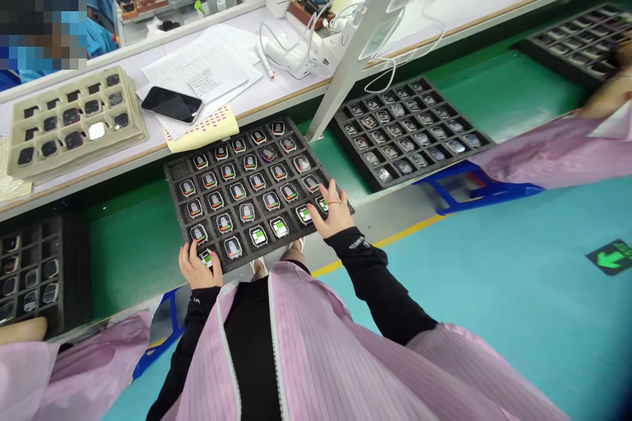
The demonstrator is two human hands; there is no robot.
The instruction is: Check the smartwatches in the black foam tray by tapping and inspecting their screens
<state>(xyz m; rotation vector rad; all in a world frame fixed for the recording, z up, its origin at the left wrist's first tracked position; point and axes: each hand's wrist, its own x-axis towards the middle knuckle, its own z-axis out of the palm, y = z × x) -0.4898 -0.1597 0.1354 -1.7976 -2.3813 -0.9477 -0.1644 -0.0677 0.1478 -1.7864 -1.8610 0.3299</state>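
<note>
Green workbench lies under a black foam tray (172, 194) of square smartwatches (257, 181), at the near middle. Left hand (198, 266) and right hand (336, 210) are apart on its near corners; I cannot tell if they grip.

1. A teal floor (484, 296) is spread to the right of the right hand (334, 209), and a green arrow sign (612, 255) is set on it, far to the right.
2. A yellow floor line (390, 240) is laid just beyond the right hand.
3. A long white workbench (123, 115) with a wooden edge is placed ahead of the left hand (200, 266).
4. A green surface (133, 256) is seen below the bench, beyond the left hand.
5. A white upright post (345, 59) is mounted on the bench, ahead of the right hand.
6. A blue frame (474, 187) is seen on the floor, right of the right hand.
</note>
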